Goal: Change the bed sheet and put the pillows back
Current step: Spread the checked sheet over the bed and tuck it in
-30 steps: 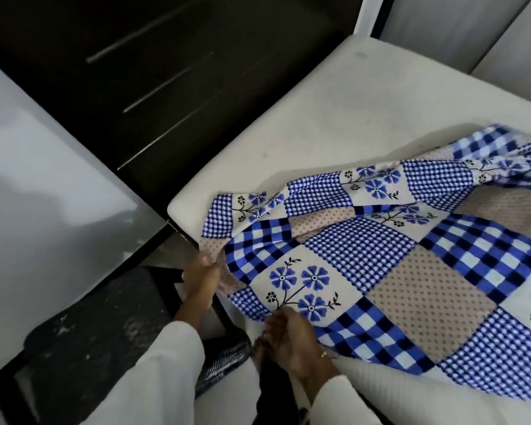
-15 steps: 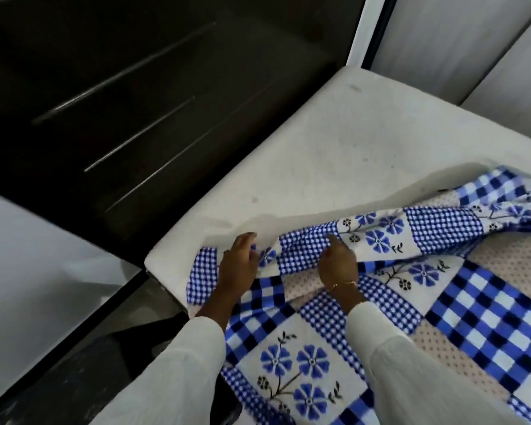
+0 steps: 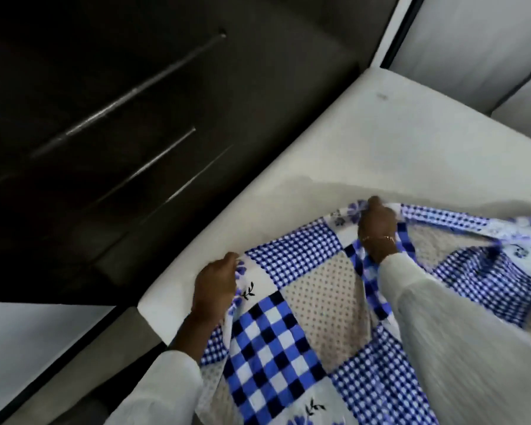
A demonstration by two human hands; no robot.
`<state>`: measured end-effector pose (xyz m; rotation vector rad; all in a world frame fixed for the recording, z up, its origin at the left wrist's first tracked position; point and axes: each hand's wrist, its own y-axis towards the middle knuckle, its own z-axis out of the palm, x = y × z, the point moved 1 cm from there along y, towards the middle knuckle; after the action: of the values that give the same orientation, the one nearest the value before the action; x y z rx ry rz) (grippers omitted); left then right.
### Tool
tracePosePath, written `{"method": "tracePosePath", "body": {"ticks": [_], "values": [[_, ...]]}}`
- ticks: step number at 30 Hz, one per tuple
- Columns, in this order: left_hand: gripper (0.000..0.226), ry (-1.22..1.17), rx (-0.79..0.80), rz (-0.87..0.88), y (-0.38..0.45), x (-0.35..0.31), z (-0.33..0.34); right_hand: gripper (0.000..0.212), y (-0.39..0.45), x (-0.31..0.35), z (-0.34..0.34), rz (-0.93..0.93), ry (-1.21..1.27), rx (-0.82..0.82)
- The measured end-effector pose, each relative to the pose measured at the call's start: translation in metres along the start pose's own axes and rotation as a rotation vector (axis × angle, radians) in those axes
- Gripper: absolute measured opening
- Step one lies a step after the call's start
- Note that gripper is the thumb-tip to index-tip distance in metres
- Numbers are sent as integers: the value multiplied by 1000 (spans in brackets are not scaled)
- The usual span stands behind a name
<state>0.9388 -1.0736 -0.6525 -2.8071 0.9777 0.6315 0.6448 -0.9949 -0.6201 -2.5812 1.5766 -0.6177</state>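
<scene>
Here both hands were clamped on the sheet: left hand by the mattress corner, right hand farther along its edge.

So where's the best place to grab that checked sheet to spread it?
By its far edge, as both hands do: left hand and right hand each bunch the sheet there, coming from the near side, since bare mattress lies beyond.

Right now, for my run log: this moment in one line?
stage: spreading sheet | left hand: gripping bed sheet edge | right hand: gripping edge farther up | mattress: mostly bare
</scene>
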Motion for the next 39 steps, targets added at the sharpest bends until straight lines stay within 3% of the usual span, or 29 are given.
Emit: {"method": "tracePosePath", "body": {"ticks": [5,8,11,14,18,21,26,27,29,31,33,35,39], "values": [[15,148,-121,-43,-26,63,-32,45,35,122,30,-290,10,12],[42,150,-16,-239,-54,116,-51,47,15,177,65,-477,6,103],[27,216,77,-435,-71,145,-69,51,-6,196,91,-515,-28,266],[61,330,91,-436,-83,139,-58,50,-11,188,96,-503,-81,270],[28,214,-14,-155,-63,90,-18,65,-11,170,84,-476,-169,188],[33,127,7,112,-20,37,9,73,-2,138,69,-339,-142,216],[37,79,150,275,59,-52,46,76,19,60,48,-138,124,262],[38,79,140,316,72,-68,53,75,17,47,41,-139,122,240],[44,51,142,358,95,-107,65,65,13,20,20,-333,12,-55],[48,-22,76,309,111,-147,71,51,9,-1,0,-647,-2,-379],[53,-282,-36,157,120,-185,70,38,6,-20,-16,-823,87,-516],[74,-538,-115,-8,126,-223,67,44,8,-41,-30,-711,113,-488],[116,-972,-149,-340,153,-253,81,92,19,-94,-36,-325,-98,-226]]}}
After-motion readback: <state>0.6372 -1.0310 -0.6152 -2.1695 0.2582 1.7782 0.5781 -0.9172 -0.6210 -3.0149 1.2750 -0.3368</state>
